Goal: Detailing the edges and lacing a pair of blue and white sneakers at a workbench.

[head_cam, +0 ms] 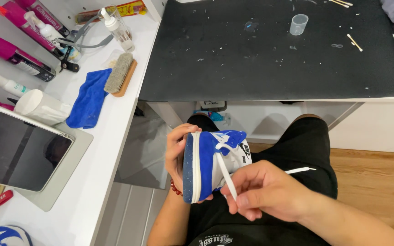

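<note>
A blue and white sneaker [204,159] is held over my lap, sole side turned to the left. My left hand [177,152] grips it from the sole side, with a red bead bracelet at the wrist. My right hand [263,191] is closed on a white shoelace [225,175] that runs from the shoe's eyelets down to my fingers. The lace's free end sticks out to the right over my black shorts.
A white desk [92,150] at left carries a tablet [17,152], a blue cloth [89,100], a bristle brush [120,75], a white roll, bottles and pink tubes. A black mat [270,59] ahead holds a small clear cup [298,24] and cotton swabs. Wooden floor lies to the right.
</note>
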